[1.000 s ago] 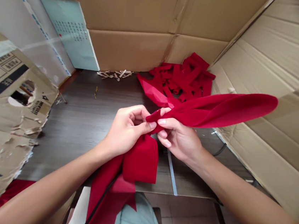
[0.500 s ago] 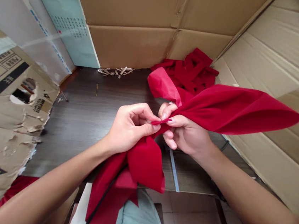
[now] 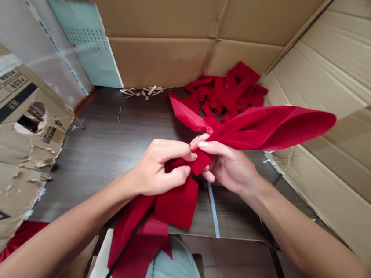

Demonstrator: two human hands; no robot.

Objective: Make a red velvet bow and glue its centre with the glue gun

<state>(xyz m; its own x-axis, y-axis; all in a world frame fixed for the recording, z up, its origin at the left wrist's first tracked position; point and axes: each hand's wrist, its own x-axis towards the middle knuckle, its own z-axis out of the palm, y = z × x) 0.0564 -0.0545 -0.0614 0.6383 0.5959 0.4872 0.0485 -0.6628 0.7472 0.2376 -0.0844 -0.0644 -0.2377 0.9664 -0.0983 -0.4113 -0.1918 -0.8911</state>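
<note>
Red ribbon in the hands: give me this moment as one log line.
Right hand: pinching gathered red ribbon | Left hand: touching small red strip | Red pile: back of table

Red strips (image 3: pixel 233 92) heaped on a dark table (image 3: pixel 111 149)

We see the red strips at the table's back, small pale sticks (image 3: pixel 151 91) to their left, a thin yellow scrap (image 3: pixel 119 114) nearer us, and a narrow pale strip (image 3: pixel 214 209) running to the front edge.
</note>
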